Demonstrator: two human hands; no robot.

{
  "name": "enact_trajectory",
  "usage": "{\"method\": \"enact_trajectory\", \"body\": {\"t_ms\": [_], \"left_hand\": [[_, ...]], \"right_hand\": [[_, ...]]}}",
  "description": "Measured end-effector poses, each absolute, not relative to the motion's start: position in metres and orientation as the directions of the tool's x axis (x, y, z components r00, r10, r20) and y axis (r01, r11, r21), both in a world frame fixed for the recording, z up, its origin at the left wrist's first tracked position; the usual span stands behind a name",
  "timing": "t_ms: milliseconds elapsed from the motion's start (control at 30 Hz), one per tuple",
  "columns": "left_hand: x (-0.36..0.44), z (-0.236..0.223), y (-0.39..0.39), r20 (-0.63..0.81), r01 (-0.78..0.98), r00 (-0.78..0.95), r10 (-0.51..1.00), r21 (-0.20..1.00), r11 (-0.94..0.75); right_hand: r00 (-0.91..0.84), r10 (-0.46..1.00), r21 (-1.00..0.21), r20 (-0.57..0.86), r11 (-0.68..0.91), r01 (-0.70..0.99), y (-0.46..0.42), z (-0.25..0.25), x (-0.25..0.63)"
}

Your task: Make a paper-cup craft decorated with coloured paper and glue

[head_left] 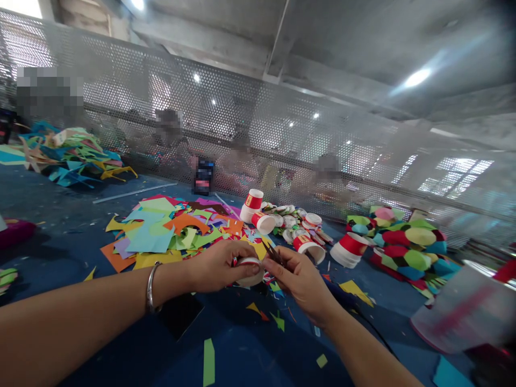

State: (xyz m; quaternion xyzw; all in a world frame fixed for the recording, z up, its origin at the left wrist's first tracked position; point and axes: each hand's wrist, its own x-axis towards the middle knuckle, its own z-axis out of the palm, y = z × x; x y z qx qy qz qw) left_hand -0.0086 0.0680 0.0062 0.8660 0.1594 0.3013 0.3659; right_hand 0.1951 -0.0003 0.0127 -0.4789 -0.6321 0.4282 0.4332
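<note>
My left hand (221, 266) is closed around a small white paper cup piece (250, 271) with a rounded rim, partly hidden by the fingers. My right hand (300, 277) grips dark pointed scissors (271, 249), whose blades angle up and left just beside the cup piece. Whether the blades touch it I cannot make out. Behind both hands spreads a heap of coloured paper scraps (151, 228). Red-and-white paper cups (264, 222) lie and stand beyond the right hand, next to a pile of cut cup pieces (290, 220).
The blue tabletop (133, 352) carries loose scraps and a dark square (181, 314). At right are colourful paper balls (415, 239), a translucent container (463, 306) and a dark cord (374, 330). A phone (203, 176) leans against the perforated metal screen (250, 123); folded paper shapes (72, 156) are piled left.
</note>
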Motion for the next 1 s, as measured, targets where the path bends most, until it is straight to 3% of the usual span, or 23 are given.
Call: {"method": "enact_trajectory", "body": {"t_ms": [267,500,767,1000], "left_hand": [[-0.006,0.000,0.077,0.445,0.032,0.647,0.620,0.796,-0.605],[-0.006,0.002,0.072,0.473,0.044,0.626,0.620,0.773,-0.633],[-0.006,0.007,0.069,0.553,0.083,0.613,0.564,0.664,-0.743],[-0.007,0.006,0.066,0.525,0.077,0.631,0.572,0.690,-0.719]], "right_hand": [[-0.166,0.952,-0.887,0.256,0.299,0.351,-0.003,0.014,0.198],[-0.188,0.935,-0.790,0.302,0.356,0.500,-0.004,0.014,0.199],[-0.201,0.924,-0.766,0.326,0.383,0.516,-0.007,0.013,0.198],[-0.211,0.907,-0.709,0.364,0.417,0.569,-0.012,0.018,0.192]]}}
